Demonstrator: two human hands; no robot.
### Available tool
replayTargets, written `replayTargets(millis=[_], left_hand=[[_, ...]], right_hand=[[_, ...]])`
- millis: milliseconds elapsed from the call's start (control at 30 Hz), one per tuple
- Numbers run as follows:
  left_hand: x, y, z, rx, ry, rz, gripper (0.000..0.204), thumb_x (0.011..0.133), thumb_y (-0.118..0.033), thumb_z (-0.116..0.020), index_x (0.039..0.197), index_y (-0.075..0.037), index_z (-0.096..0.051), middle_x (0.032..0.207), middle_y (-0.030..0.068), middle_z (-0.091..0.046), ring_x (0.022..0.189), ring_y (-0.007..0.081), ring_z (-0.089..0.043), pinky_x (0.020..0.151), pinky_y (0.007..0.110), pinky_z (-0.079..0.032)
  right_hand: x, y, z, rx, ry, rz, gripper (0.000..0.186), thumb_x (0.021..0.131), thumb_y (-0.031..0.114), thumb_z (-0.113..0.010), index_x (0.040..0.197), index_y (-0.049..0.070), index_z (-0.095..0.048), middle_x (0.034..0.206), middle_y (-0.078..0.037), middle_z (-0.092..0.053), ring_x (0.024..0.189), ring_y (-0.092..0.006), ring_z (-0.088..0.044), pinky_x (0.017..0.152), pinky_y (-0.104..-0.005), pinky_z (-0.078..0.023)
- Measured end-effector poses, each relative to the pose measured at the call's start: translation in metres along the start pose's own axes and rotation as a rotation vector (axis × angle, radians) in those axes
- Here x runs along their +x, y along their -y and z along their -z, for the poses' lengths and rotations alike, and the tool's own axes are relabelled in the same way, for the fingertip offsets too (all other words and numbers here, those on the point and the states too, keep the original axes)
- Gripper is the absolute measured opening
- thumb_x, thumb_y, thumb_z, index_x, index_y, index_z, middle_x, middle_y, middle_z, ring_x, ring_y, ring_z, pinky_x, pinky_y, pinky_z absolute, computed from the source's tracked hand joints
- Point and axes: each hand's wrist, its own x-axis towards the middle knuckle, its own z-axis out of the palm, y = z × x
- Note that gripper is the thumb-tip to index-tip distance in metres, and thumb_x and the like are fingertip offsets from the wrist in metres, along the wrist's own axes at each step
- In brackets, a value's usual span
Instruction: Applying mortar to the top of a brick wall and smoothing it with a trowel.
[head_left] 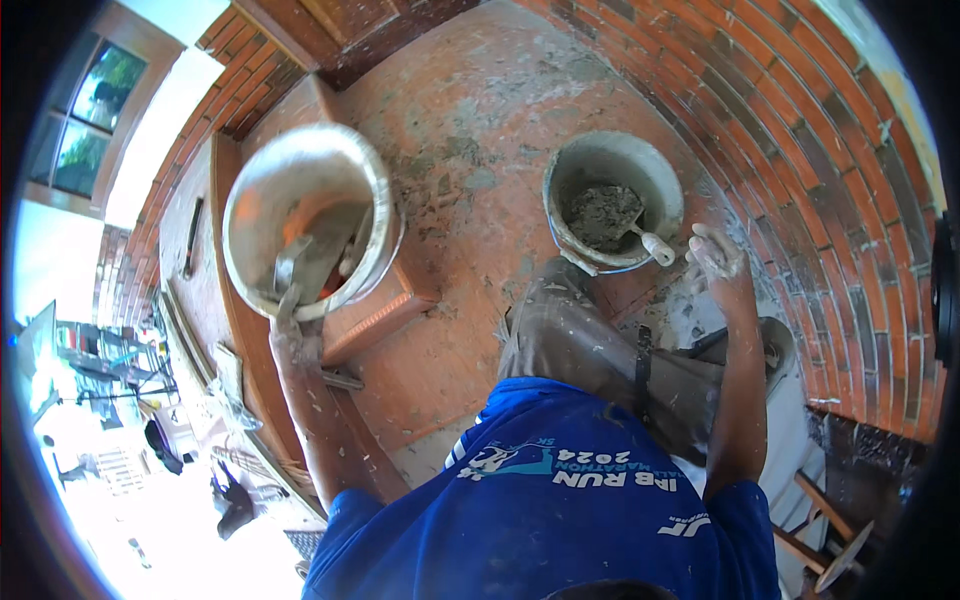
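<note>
A large whitish bucket (378,165) stands at my left, its mouth facing up toward me. Its rim is in the grip of my left hand (291,325), which is spattered with mortar. Inside lies a flat metal tool (292,262) close to my fingers, beside other items I cannot make out. On the right, a smaller grey bucket (655,165) contains wet mortar (595,215). A trowel (655,247) rests in it, with the handle sticking out over the rim. Just right of that handle, my right hand (718,258) hangs open, fingers loosely bent, apart from the trowel.
A brick wall (800,180) curves along the right side. The reddish floor (460,300) is smeared with mortar, and a brick-edged step (385,315) lies beside the large bucket. Wooden boards (235,400) line the left. My bent knee (560,300) is below the grey bucket.
</note>
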Motion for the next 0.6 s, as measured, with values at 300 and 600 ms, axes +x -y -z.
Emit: replayTargets(millis=[300,600], left_hand=[[0.045,-0.074,-0.174,-0.313,0.067,0.177,0.047,0.084,-0.003,-0.063,0.127,-0.001,-0.045,0.109,0.0105,-0.06,0.088,0.0187,-0.064,0.069,0.03,-0.057],[0.058,-0.038,-0.282,-0.194,0.271,0.036,0.039,0.082,0.001,-0.065,0.119,0.002,-0.052,0.1,0.0073,-0.063,0.084,0.0133,-0.06,0.073,0.027,-0.05]], right_hand=[[0.026,0.056,-0.03,-0.058,0.259,0.299,0.038,0.088,0.021,-0.066,0.118,-0.002,-0.058,0.072,-0.004,-0.059,0.056,-0.009,-0.055,0.048,-0.0256,-0.046],[0.085,0.054,-0.029,-0.143,0.183,0.17,0.044,0.091,0.029,-0.063,0.129,0.01,-0.053,0.089,-0.006,-0.064,0.071,-0.0093,-0.058,0.056,-0.0275,-0.049]])
